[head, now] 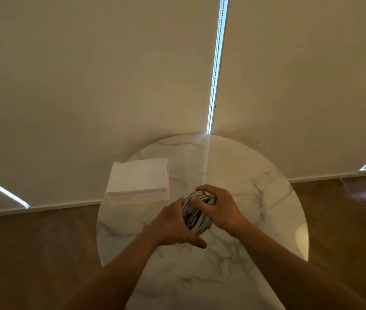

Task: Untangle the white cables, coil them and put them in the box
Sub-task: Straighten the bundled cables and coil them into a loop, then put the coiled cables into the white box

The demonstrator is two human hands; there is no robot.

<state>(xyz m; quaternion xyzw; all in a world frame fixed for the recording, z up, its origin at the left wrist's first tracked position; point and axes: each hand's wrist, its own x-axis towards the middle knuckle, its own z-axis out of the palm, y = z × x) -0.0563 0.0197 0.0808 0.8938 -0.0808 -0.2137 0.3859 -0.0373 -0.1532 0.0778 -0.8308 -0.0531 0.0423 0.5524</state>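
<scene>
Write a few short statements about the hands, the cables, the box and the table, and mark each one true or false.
1. The left hand and the right hand both hold the bundle of white cables. True.
2. The box stands on the table, to the left of the hands. True.
3. The bundle of white cables already lies in the box. False: it is in the hands, apart from the box.
4. The table is square. False: its top is round, with a marble pattern.
</scene>
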